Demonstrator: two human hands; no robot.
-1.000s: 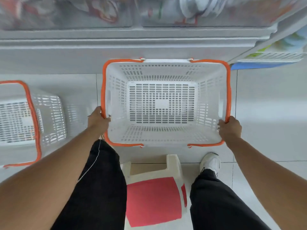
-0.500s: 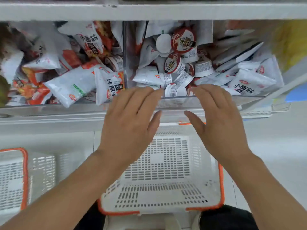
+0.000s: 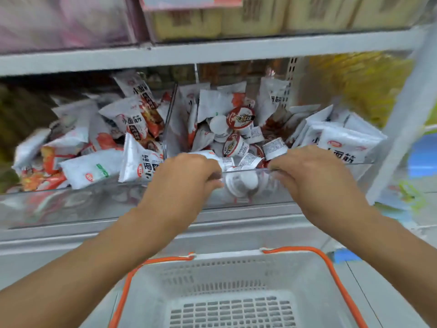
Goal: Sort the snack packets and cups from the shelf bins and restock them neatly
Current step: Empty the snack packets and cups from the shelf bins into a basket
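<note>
Shelf [image 3: 212, 52]: clear bin [image 3: 246, 171] of snack packets and cups.
Left hand [image 3: 179, 183]: fingers curled over bin's front rim.
Right hand [image 3: 316, 181]: gripping same rim.
Below: white basket [image 3: 236, 268].

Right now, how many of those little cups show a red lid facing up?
2. One red-lidded cup sits high in the middle of the right-hand clear bin; the other lies just below and left of it. Other cups show white sides or bases, and more may be buried.

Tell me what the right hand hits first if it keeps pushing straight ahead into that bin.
The right hand grips the front rim of the clear bin. Straight ahead, it would probably meet the small cup with the printed label just behind the rim first, though depth is hard to judge.
</note>
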